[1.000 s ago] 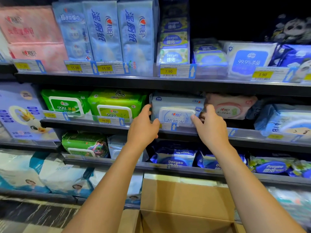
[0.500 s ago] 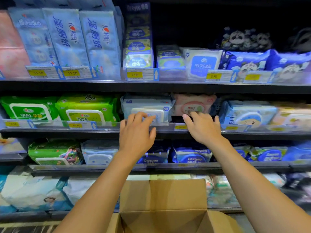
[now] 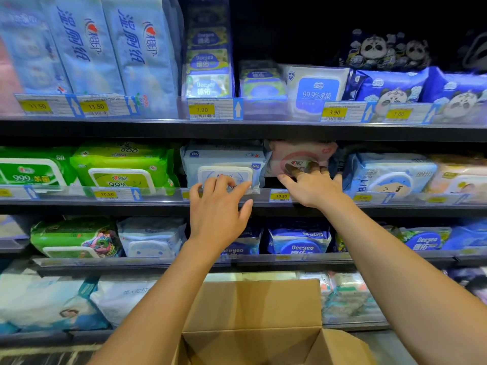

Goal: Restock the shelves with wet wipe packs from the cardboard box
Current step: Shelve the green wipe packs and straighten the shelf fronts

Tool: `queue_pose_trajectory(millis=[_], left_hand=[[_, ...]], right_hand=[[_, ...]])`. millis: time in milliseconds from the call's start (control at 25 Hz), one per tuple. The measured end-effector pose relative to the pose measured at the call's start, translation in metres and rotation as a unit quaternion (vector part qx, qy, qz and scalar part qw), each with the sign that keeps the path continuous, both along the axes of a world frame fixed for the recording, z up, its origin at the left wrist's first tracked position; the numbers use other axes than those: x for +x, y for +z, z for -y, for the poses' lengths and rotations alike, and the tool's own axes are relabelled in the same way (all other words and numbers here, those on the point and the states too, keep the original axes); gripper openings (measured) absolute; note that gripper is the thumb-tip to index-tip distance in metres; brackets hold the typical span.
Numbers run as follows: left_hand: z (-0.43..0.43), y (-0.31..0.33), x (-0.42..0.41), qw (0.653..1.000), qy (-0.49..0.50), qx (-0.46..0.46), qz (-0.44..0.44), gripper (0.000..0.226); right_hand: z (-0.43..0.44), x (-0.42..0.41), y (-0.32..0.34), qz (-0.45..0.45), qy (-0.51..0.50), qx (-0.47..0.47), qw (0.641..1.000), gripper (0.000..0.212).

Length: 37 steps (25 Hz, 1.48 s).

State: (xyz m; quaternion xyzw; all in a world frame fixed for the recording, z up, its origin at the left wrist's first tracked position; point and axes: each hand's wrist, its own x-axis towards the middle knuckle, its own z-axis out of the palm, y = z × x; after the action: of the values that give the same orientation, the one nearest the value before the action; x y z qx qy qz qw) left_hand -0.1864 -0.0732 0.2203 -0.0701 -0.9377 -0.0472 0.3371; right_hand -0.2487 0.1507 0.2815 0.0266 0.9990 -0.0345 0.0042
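A pale blue wet wipe pack [image 3: 224, 164] stands on the middle shelf [image 3: 158, 204] behind its clear price rail. My left hand [image 3: 218, 209] hovers just in front of that rail with fingers spread and holds nothing. To its right a pink wet wipe pack [image 3: 300, 154] sits further back on the same shelf. My right hand [image 3: 311, 185] reaches over the rail, and its straight fingertips touch the front of the pink pack. The open cardboard box [image 3: 253, 312] is below my arms; its inside is out of sight.
Green wipe packs [image 3: 118, 167] fill the middle shelf's left, light blue and peach packs [image 3: 390, 175] its right. Tall blue packs [image 3: 142, 54] and small packs stand on the upper shelf. Dark blue Deeyeo packs [image 3: 297, 241] line the shelf below.
Both hands have let go of the pale blue pack. My left hand has drawn back to the rail; my right hand has moved right to the pink pack. The view shifted right.
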Motion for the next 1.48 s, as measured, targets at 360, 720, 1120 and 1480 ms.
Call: queue_pose_trajectory(millis=[360, 720, 1120, 1480], left_hand=[[-0.011, 0.003, 0.016, 0.999, -0.008, -0.004, 0.032, 0.051], [-0.124, 0.014, 0.027, 0.989, -0.133, -0.001, 0.059, 0.062], [-0.253, 0.054, -0.030, 0.977, -0.096, 0.072, 0.174, 0.064], [-0.265, 0.048, -0.073, 0.979, -0.037, 0.132, 0.153, 0.043]], right_hand=[[-0.026, 0.024, -0.009, -0.112, 0.034, -0.055, 0.992, 0.072], [-0.152, 0.072, -0.016, -0.357, -0.039, -0.203, 0.911, 0.036], [-0.217, 0.058, -0.038, -0.264, -0.135, -0.232, 0.927, 0.080], [-0.221, 0.035, -0.049, -0.264, -0.090, -0.192, 0.941, 0.075]])
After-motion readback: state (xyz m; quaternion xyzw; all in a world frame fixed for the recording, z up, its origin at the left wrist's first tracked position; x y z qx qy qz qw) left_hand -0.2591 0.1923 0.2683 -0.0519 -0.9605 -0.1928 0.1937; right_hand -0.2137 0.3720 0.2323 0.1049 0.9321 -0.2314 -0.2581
